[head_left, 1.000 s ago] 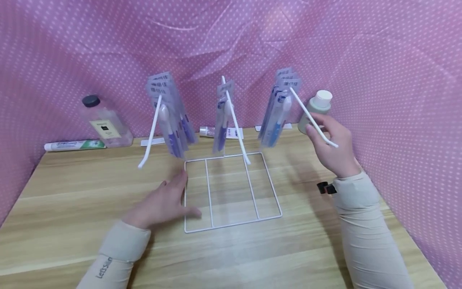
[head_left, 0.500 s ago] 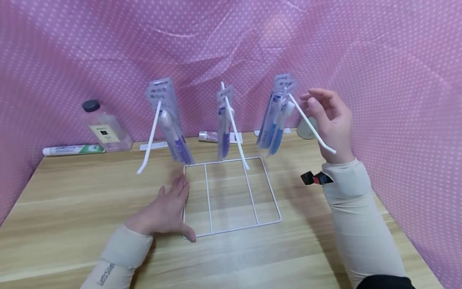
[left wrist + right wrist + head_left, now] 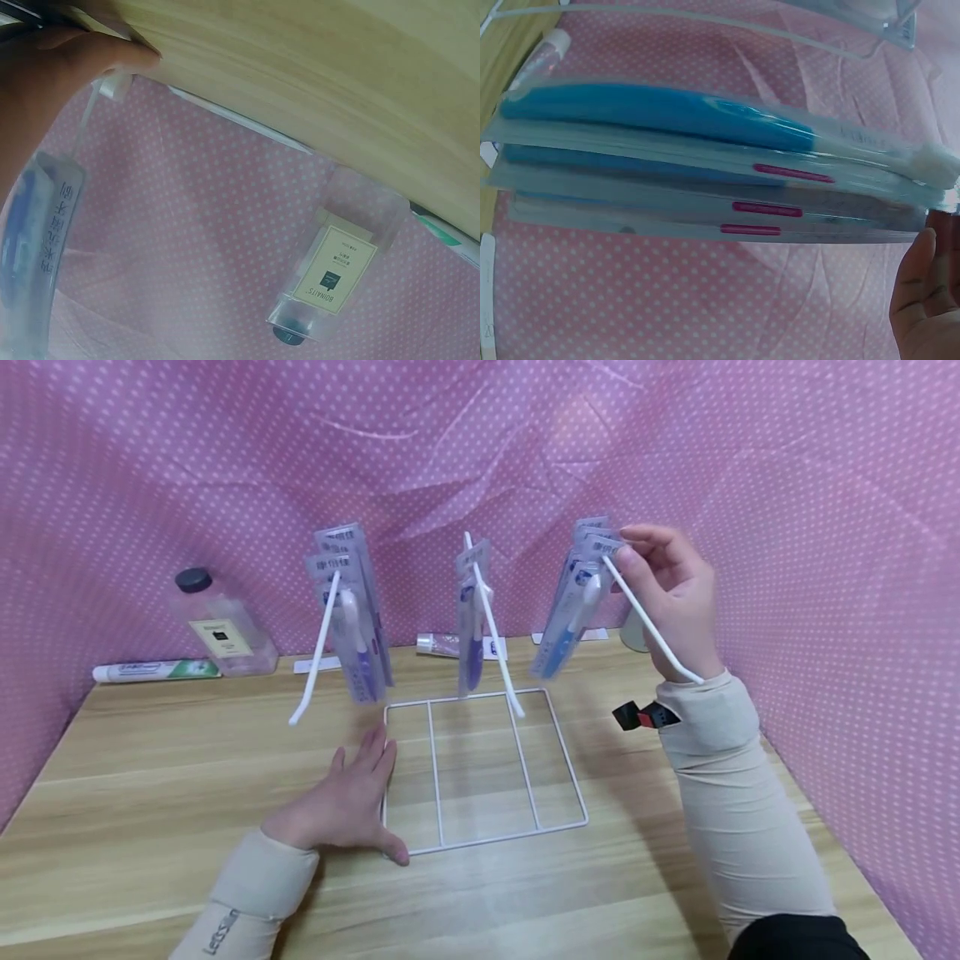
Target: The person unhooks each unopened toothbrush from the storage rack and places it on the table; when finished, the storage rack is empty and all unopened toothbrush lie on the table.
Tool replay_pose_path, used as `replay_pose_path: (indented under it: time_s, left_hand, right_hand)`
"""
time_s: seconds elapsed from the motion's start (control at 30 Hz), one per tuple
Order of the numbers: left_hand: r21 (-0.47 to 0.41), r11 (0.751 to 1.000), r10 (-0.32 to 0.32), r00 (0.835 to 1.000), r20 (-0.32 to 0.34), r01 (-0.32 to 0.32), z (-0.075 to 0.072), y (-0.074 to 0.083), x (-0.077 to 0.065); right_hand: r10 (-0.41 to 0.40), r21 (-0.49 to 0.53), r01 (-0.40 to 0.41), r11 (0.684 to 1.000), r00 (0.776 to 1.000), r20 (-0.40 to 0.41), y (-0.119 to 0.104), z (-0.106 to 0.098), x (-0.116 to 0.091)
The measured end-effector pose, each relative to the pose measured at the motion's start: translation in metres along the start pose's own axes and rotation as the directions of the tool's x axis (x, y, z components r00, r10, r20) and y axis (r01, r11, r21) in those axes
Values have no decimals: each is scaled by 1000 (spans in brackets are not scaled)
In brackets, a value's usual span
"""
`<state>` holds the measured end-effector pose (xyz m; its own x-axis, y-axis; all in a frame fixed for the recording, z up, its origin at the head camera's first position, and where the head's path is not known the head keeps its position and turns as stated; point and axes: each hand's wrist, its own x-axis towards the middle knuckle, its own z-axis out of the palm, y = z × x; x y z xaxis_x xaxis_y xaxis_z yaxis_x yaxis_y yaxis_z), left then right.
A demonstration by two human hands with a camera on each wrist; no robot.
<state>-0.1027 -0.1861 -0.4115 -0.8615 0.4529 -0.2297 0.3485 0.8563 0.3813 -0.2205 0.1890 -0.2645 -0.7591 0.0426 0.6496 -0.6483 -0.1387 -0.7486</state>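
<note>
A white wire rack [image 3: 495, 840] stands on the wooden table, with three long hooks reaching toward me. My left hand [image 3: 337, 802] lies with spread fingers along the left side of its base, thumb over the front corner. My right hand [image 3: 678, 597] is raised beside the right hook [image 3: 651, 628]. Its thumb and forefinger pinch the edge of the front packaged toothbrush [image 3: 576, 610] near the header card. The right wrist view shows several blue-handled packs [image 3: 652, 112] stacked on that hook. Purple packaged toothbrushes [image 3: 363, 635] hang from the left hook, and another purple pack [image 3: 472, 635] from the middle one.
Along the back stand a clear bottle with a black cap [image 3: 232, 639] and a pale green bottle [image 3: 633, 633], mostly hidden behind my right hand. A toothpaste tube [image 3: 153, 671] lies at far left, a smaller tube [image 3: 438, 645] behind the rack. Pink dotted cloth [image 3: 480, 443] walls the table.
My right hand has left the pale green bottle and risen leftward to the packs on the right hook. My left hand has settled against the rack base. The hanging packs have swung.
</note>
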Motion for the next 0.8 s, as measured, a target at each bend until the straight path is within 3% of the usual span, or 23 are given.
replay_pose_path:
  time_s: [0.3,0.8]
  left_hand:
    - [4,1000,8,1000,-16,-8,1,-2,2]
    - [-16,1000,-5,1000,17,5,-1,-3,0]
  right_hand:
    - [40,-60,-39,997,999,30,3,-3,-5]
    - [28,22,-32,999,985,169,-17,-18,-42]
